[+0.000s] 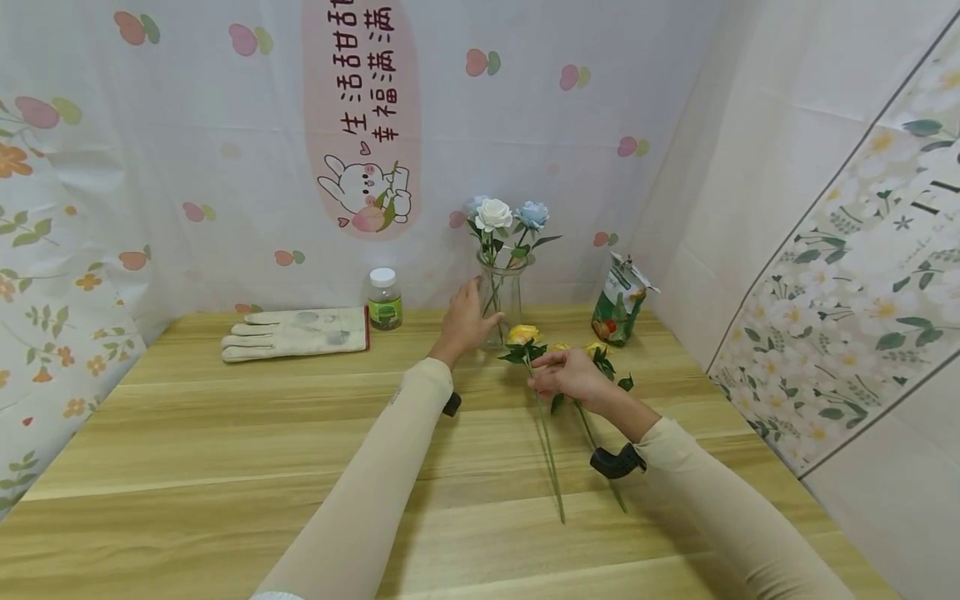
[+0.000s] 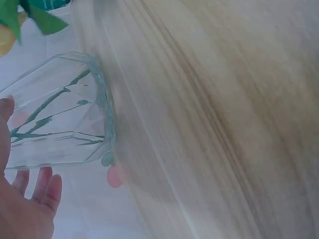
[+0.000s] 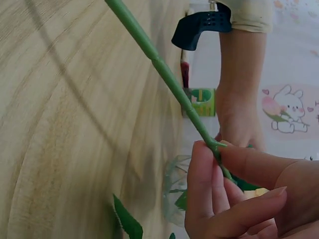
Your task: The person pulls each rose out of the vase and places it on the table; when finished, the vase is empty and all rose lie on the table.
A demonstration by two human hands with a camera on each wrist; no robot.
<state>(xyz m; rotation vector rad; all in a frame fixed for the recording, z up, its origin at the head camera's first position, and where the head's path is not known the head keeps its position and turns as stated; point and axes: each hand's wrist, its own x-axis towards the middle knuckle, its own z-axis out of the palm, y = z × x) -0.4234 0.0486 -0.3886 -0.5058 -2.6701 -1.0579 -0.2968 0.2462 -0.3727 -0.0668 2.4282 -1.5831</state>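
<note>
A clear glass vase (image 1: 510,300) stands by the back wall, holding a white rose (image 1: 494,215) and blue roses (image 1: 533,215). My left hand (image 1: 465,321) is curved about the vase's left side. In the left wrist view its thumb (image 2: 6,107) overlaps the glass, with several fingertips right at the lower edge; green stems show through. Between thumb and fingers, my right hand (image 1: 573,379) pinches the green stem (image 3: 174,89) of a yellow rose (image 1: 522,335), whose head is close in front of the vase. Another yellow rose (image 1: 597,350) lies beyond that hand, partly hidden.
Left of the vase stand a white-lidded jar (image 1: 385,300) with a green label and, lying flat, a cream work glove (image 1: 300,333). A green printed pouch (image 1: 621,302) stands at the right. The wooden table (image 1: 247,467) meets curtained walls at the back and sides.
</note>
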